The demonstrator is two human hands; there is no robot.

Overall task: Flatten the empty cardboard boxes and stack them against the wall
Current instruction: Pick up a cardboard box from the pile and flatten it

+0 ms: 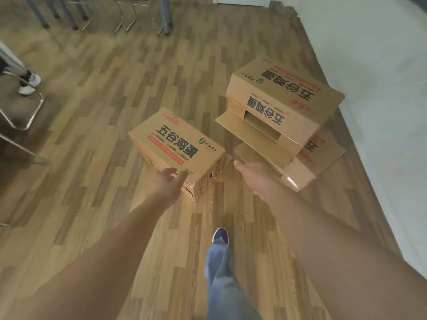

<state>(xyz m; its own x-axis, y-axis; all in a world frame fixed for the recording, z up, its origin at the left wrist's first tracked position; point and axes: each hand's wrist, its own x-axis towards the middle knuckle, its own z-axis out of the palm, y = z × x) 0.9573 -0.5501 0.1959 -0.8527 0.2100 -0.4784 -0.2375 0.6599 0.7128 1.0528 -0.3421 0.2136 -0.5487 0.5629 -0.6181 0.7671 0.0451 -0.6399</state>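
Three cardboard boxes lay on the wooden floor [92, 112], none of them flattened. The near box [178, 151] sat alone, closed, its printed top face up, one corner pointing toward the person. The other two were piled beside the white wall [381, 88]: the top box [282, 105] rested tilted on the lower box [307, 167], with a loose flap hanging open on its near side. The lower box lay flat on the floor, largely covered by the one above it. The pile stood close to the wall, but contact with it could not be confirmed.

Both arms were stretched forward. The left hand [166, 185] was at the near corner of the near box, fingers spread wide and slightly bent, gripping nothing; whether the fingertips touched the cardboard could not be determined. The right hand [256, 174] was extended into the gap between the near box and the lower box, fingers straight and relaxed, holding nothing.

The person's leg in blue jeans [221, 273] and a dark shoe [220, 235] were seen on the floor below the hands. Metal chair legs [124, 17] stood at the far edge of the room. At the left edge were another person's white shoes [30, 85] and a chrome chair frame [27, 109].
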